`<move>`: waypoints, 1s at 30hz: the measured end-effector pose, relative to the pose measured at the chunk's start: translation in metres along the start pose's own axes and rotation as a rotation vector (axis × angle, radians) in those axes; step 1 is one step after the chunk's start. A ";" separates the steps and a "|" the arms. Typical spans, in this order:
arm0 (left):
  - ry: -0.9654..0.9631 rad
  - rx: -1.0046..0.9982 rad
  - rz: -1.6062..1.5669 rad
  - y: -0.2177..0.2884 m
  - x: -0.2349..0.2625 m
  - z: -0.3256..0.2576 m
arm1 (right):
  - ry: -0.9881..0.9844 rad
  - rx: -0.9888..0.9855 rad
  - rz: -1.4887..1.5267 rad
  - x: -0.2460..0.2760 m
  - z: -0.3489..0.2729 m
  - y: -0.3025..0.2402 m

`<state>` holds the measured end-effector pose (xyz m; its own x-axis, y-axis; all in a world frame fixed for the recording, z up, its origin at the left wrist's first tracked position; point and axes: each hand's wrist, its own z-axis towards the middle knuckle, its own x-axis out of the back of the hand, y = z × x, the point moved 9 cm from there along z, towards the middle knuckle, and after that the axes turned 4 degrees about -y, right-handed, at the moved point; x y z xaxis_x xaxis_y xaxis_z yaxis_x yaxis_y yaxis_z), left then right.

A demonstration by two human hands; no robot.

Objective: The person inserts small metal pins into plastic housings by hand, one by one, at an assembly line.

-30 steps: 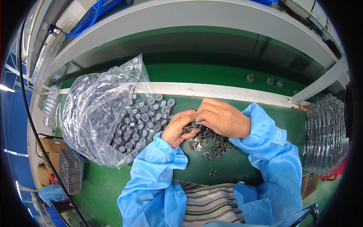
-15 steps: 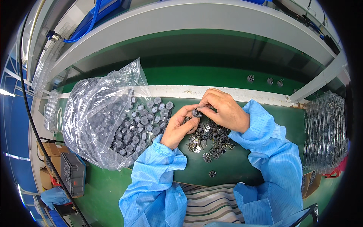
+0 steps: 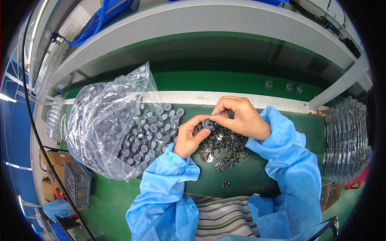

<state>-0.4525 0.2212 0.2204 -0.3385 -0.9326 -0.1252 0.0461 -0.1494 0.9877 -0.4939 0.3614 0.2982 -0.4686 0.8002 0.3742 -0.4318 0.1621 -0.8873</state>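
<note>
Between the thumb and fingers of my left hand (image 3: 188,139) is a grey round plastic part (image 3: 208,124), its face tipped up. My right hand (image 3: 243,120) is closed in a pinch at the part's upper right edge; whatever its fingertips hold is too small to make out. Just below both hands lies a heap of small dark parts with metal pins (image 3: 228,149). To the left, many loose grey round parts (image 3: 150,132) spill from a clear plastic bag (image 3: 96,124). One small dark part (image 3: 226,184) lies alone near the front edge.
Stacked clear plastic trays (image 3: 346,140) stand at the right. Several small assembled pieces (image 3: 289,86) sit beyond the white ledge (image 3: 193,97). A grey crate (image 3: 77,184) and cardboard boxes are low at the left. A black cable (image 3: 40,144) hangs across the left side.
My right hand has shifted slightly right, its fingertips still at the part. The grey round part now shows more of its face between my hands. My left fingers have moved a little.
</note>
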 end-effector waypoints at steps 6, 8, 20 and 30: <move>0.046 -0.042 0.117 0.008 0.001 0.001 | 0.029 0.220 -0.183 -0.006 -0.004 -0.023; 0.065 -0.070 0.209 0.012 0.002 0.002 | 0.041 0.347 -0.318 -0.009 -0.007 -0.033; 0.199 -0.348 0.568 0.047 -0.012 -0.006 | -0.018 -0.136 0.203 -0.020 -0.002 0.018; 0.062 0.089 -0.897 -0.017 0.017 0.007 | 0.494 -0.168 -0.585 0.127 0.005 0.128</move>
<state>-0.4659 0.2101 0.2025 -0.1613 -0.4946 -0.8540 -0.2843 -0.8054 0.5202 -0.6127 0.4803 0.2335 0.2130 0.7155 0.6654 -0.3621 0.6903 -0.6263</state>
